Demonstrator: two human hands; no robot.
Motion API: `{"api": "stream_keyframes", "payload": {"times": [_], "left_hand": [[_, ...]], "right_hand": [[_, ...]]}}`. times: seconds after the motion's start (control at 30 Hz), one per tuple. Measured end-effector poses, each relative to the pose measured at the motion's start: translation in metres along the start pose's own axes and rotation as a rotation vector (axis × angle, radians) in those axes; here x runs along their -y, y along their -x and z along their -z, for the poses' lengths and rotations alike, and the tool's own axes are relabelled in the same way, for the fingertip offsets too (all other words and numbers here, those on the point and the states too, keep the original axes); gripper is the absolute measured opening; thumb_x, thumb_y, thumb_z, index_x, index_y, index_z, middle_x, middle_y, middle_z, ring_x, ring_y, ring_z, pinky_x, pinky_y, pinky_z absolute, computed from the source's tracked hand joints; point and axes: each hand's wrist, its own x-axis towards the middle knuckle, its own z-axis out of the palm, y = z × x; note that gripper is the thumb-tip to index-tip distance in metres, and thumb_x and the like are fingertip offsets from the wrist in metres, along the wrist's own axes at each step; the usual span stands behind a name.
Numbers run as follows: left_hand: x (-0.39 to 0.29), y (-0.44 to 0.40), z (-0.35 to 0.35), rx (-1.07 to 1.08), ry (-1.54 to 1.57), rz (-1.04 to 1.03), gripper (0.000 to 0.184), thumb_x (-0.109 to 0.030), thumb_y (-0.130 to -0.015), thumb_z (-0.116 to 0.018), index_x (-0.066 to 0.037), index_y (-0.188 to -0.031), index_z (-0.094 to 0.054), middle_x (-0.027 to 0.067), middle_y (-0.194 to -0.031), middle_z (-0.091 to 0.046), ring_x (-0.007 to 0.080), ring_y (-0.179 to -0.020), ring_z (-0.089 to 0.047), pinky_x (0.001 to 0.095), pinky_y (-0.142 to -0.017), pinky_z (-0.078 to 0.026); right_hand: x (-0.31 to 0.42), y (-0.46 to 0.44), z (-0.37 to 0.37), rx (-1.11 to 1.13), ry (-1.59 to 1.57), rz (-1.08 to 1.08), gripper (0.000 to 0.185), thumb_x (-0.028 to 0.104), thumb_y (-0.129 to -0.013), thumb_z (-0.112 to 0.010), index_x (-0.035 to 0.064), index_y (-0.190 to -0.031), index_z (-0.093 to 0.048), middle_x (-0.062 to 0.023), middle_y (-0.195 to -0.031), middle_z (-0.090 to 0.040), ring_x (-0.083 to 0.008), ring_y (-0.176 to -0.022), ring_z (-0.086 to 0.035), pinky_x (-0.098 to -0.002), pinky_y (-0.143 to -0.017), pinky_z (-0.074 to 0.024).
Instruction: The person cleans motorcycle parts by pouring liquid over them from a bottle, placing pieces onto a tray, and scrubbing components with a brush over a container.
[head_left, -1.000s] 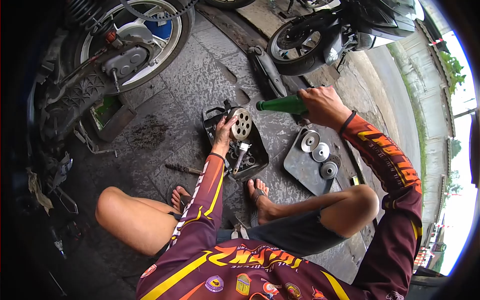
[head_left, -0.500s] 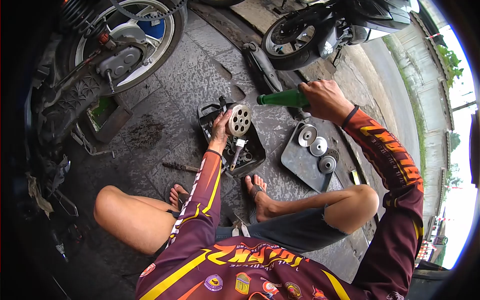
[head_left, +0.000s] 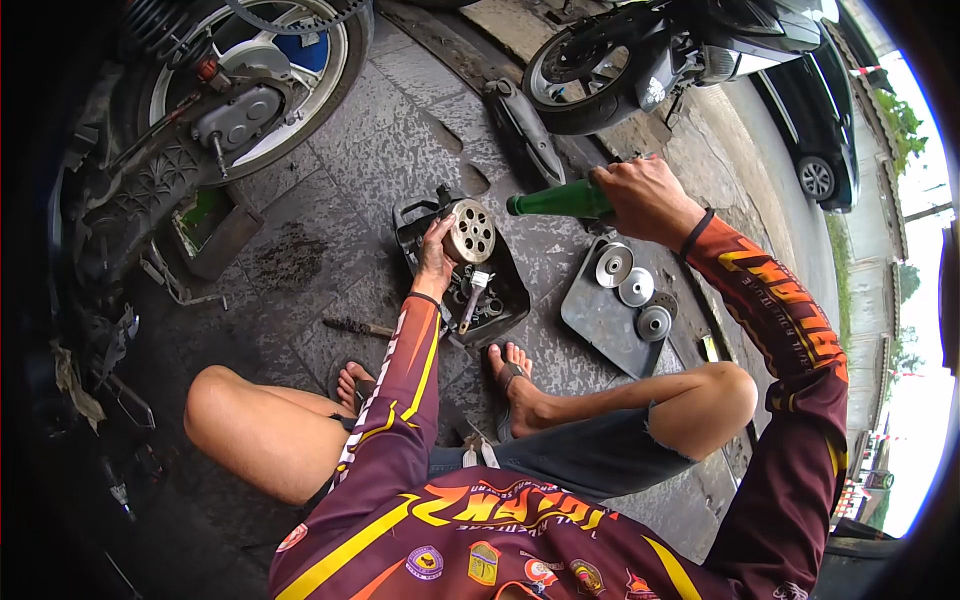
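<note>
"What's in the left hand (head_left: pixel 434 260)?"

"Its fingers curl round 1 side of a holed metal drum (head_left: pixel 472 238), held over the far edge of the black bin (head_left: pixel 520 308)."

"And the right hand (head_left: pixel 645 196)?"

"Wrapped round a green bottle (head_left: pixel 562 200), tilted, neck pointing toward the drum but apart from it."

"What else?"

"1 brush (head_left: pixel 468 316) lies in the bin, its handle at the near edge; metal discs (head_left: pixel 636 287) sit along the right edge of the flat tray (head_left: pixel 597 315)."

The grey tiled floor (head_left: pixel 340 175) is supporting a black tub (head_left: pixel 516 285), a grey tray (head_left: pixel 598 322), a dark-ended stick (head_left: pixel 358 327) and an open box (head_left: pixel 229 244); an object (head_left: pixel 118 492), possibly a tool, is lying at the dim left.
</note>
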Motion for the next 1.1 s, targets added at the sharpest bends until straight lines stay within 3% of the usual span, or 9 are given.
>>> {"api": "stream_keyframes", "payload": {"times": [0.1, 0.33, 0.5, 0.97, 1.1], "left_hand": [[0.002, -0.004, 0.005, 0.028, 0.058, 0.004, 0.036, -0.025, -0.088, -0.065, -0.009, -0.119, -0.056, 0.0074, -0.113, -0.063, 0.022, -0.104, -0.064, 0.0406, -0.086, -0.056], [-0.004, 0.006, -0.004, -0.015, 0.015, -0.032, 0.034, -0.024, -0.087, -0.066, -0.01, -0.117, -0.057, 0.0069, -0.112, -0.064, 0.021, -0.099, -0.066, 0.0394, -0.08, -0.059], [-0.004, 0.008, -0.007, -0.029, -0.008, -0.059, 0.032, -0.013, -0.085, -0.068, -0.011, -0.115, -0.058, 0.0043, -0.106, -0.066, 0.0186, -0.095, -0.067, 0.0357, -0.076, -0.059], [-0.004, 0.006, -0.002, -0.028, -0.13, -0.15, 0.042, -0.001, -0.076, -0.069, -0.01, -0.115, -0.058, 0.0039, -0.104, -0.066, 0.0175, -0.093, -0.067, 0.0351, -0.078, -0.059], [-0.003, 0.003, 0.006, -0.002, -0.148, -0.127, 0.043, 0.0, -0.077, -0.068, -0.01, -0.117, -0.057, 0.0047, -0.109, -0.064, 0.0194, -0.098, -0.065, 0.0365, -0.084, -0.057]], "right_hand": [[0.002, 0.001, -0.001, 0.007, -0.008, 0.019, 0.03, 0.018, -0.066, -0.073, 0.002, -0.087, -0.061, -0.0132, -0.071, -0.065, -0.0327, -0.069, -0.067, -0.0414, -0.059, -0.0523], [-0.001, 0.004, -0.005, 0.017, -0.01, -0.014, 0.029, 0.018, -0.065, -0.074, 0.0024, -0.087, -0.062, -0.0135, -0.072, -0.066, -0.0325, -0.07, -0.068, -0.0416, -0.06, -0.0528], [-0.004, 0.002, -0.008, 0.005, 0.005, -0.048, 0.03, 0.019, -0.062, -0.074, 0.0034, -0.086, -0.063, -0.014, -0.071, -0.066, -0.0328, -0.068, -0.068, -0.0421, -0.059, -0.0533], [-0.006, 0.003, -0.026, 0.045, 0.007, -0.102, 0.026, 0.017, -0.064, -0.072, 0.0025, -0.085, -0.065, -0.0146, -0.071, -0.066, -0.0329, -0.069, -0.069, -0.042, -0.059, -0.054], [-0.005, 0.003, -0.026, 0.067, 0.014, -0.102, 0.025, 0.017, -0.064, -0.072, 0.0027, -0.084, -0.065, -0.0147, -0.071, -0.066, -0.0328, -0.07, -0.069, -0.0419, -0.059, -0.0543]]}}
